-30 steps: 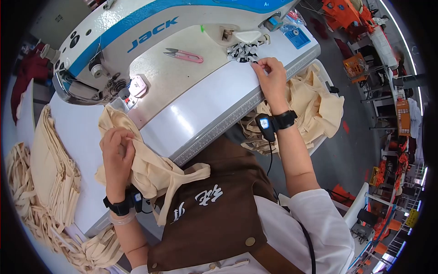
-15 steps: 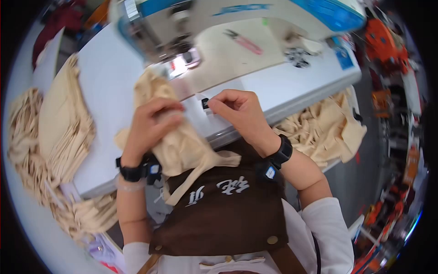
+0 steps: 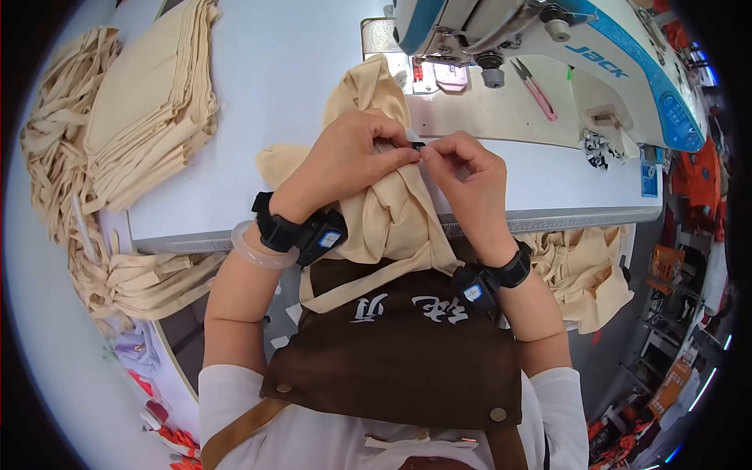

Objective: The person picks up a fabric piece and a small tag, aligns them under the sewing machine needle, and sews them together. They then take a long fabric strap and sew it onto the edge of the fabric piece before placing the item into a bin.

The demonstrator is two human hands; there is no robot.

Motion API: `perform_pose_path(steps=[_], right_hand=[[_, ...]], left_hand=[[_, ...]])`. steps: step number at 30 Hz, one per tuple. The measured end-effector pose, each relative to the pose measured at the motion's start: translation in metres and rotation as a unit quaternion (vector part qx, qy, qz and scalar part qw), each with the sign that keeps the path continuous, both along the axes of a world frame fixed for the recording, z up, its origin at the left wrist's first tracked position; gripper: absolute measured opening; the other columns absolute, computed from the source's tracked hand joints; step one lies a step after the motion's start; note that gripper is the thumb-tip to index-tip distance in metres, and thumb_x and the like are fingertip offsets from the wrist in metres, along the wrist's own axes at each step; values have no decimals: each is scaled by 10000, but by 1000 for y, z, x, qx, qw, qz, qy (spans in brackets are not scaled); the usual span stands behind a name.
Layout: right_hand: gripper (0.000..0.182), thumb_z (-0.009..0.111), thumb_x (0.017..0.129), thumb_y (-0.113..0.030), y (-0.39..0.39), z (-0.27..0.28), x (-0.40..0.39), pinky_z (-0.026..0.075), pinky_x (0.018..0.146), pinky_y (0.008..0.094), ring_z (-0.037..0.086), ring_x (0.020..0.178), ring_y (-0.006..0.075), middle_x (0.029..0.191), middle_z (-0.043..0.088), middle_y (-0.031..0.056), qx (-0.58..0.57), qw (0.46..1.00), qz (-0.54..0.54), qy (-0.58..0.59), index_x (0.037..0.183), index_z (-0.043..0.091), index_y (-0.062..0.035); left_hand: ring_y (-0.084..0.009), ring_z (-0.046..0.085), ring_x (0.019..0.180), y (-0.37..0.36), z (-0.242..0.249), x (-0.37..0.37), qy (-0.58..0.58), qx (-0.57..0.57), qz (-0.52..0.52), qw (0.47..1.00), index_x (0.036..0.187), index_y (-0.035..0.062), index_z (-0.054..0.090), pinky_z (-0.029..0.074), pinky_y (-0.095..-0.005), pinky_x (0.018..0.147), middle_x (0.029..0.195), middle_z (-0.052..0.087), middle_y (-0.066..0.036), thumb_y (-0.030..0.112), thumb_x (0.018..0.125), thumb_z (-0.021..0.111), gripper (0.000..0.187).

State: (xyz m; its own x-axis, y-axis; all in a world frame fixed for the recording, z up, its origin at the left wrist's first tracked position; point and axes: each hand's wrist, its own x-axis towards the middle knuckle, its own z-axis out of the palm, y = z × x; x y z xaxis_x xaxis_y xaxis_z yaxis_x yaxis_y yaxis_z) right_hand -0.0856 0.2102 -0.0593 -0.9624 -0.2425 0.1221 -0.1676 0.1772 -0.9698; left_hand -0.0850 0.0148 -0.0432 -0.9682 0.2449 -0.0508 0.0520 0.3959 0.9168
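Observation:
A beige cloth piece (image 3: 392, 215) with a long strap hangs over the table's front edge, onto my apron. My left hand (image 3: 348, 153) lies across it, thumb and forefinger closed at a small black label (image 3: 417, 146). From the other side my right hand (image 3: 474, 176) pinches the same label, so the fingertips of both hands nearly meet. Whether the left fingers also grip cloth is hidden. The hands are just in front of the sewing machine (image 3: 489, 35), whose red-marked presser foot (image 3: 417, 72) is beyond the cloth.
Pink-handled thread snips (image 3: 539, 94) lie on the machine bed. Folded beige cloths (image 3: 149, 94) are stacked on the left, beside bunched straps (image 3: 66, 117). More beige cloth (image 3: 580, 270) sits below the table on the right. Black-and-white scraps (image 3: 597, 149) lie near the machine's base.
My right hand has brought the black label against the left hand, whose fingers have closed at it. The view has shifted, putting the machine farther right.

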Motion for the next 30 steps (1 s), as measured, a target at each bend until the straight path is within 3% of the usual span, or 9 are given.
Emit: perform_pose_path(steps=[5, 8, 11, 14, 17, 24, 30], right_hand=[[110, 721, 796, 9, -1, 6, -9, 470, 627, 297, 566, 694, 175, 808, 619, 51, 108, 986, 1, 126, 880, 663, -34], [160, 729, 772, 14, -3, 6, -18, 480, 639, 315, 596, 731, 207, 829, 623, 54, 127, 975, 21, 183, 903, 666, -54], [184, 735, 757, 15, 1, 5, -19, 478, 682, 328, 612, 772, 218, 838, 628, 44, 133, 965, 34, 223, 907, 671, -70], [209, 747, 737, 5, 6, 4, -20, 464, 738, 346, 612, 793, 223, 848, 631, 30, 152, 939, 32, 307, 911, 671, -83], [231, 757, 720, -16, 9, 3, -20, 452, 771, 362, 605, 798, 223, 867, 626, 18, 198, 902, 37, 383, 919, 667, -90], [227, 751, 733, -50, 7, 0, -18, 447, 782, 366, 593, 824, 214, 901, 611, 17, 258, 868, 46, 422, 937, 662, -93], [184, 747, 776, -67, 6, 5, -14, 443, 789, 371, 590, 820, 230, 889, 613, 27, 248, 880, 53, 401, 941, 666, -79]], left_hand=[[-222, 622, 673, 1, 1, 0, 13, -5, 2, 1000, 845, -30, 697, 488, -326, 663, 751, 661, -131, 156, 831, 749, 193], [-72, 475, 680, 1, -4, 0, -23, 10, -14, 1000, 857, -14, 651, 396, -249, 611, 759, 560, 2, 107, 869, 755, 160], [-68, 502, 693, 1, 1, 1, -31, -10, -14, 999, 866, -16, 653, 413, -238, 622, 774, 581, 3, 100, 873, 733, 141], [-72, 540, 716, 0, -3, 0, -35, 19, -7, 999, 875, -18, 652, 442, -231, 654, 793, 603, -8, 92, 875, 707, 123], [-217, 640, 699, 0, -7, -2, 7, 14, 4, 1000, 867, -21, 686, 500, -315, 685, 769, 689, -119, 180, 817, 706, 208], [-214, 648, 719, 0, 1, -1, -7, -10, 4, 1000, 868, -23, 687, 501, -314, 697, 783, 692, -121, 169, 814, 692, 200], [-197, 648, 734, 0, 2, -1, 20, 6, -12, 1000, 866, -28, 686, 504, -311, 712, 796, 692, -123, 176, 834, 678, 206]])
